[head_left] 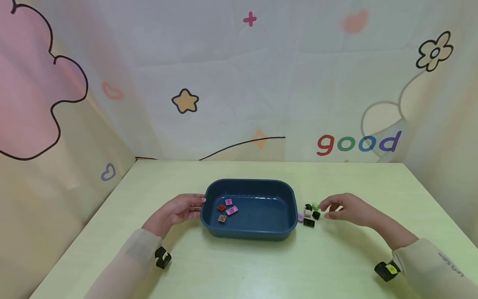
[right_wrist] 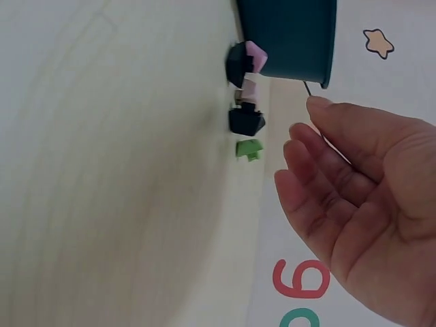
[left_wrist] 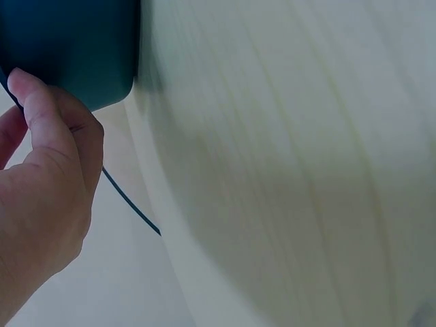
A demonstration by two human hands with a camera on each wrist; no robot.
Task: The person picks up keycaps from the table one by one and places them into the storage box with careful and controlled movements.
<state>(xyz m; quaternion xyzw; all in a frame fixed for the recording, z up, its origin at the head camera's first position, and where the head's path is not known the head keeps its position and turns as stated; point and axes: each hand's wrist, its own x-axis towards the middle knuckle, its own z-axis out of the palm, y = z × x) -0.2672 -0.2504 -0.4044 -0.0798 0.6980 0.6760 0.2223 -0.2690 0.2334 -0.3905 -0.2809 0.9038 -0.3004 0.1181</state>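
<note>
A dark blue plastic bin [head_left: 257, 232] stands on the table. My left hand [head_left: 181, 209] holds its left end, with fingertips at the rim and outer wall; the left wrist view shows the hand [left_wrist: 51, 163] at the bin's wall [left_wrist: 82, 54]. My right hand [head_left: 351, 209] hovers loosely curled beside a small group of toy bricks, its fingertips closest to a green brick [head_left: 315, 205]. Nothing shows between the fingers of the hand [right_wrist: 361, 191] in the right wrist view. Around the green brick lie a white brick [head_left: 308, 213], a lilac brick [head_left: 300, 217] and several black bricks [head_left: 309, 223].
Inside the bin, toward its left, are a red brick [head_left: 221, 207], a tan brick [head_left: 222, 219] and two pink bricks [head_left: 232, 210]. The pale table [head_left: 242, 265] reaches back to a printed curtain [head_left: 231, 74]. Each sleeve carries a black wrist device [head_left: 162, 258].
</note>
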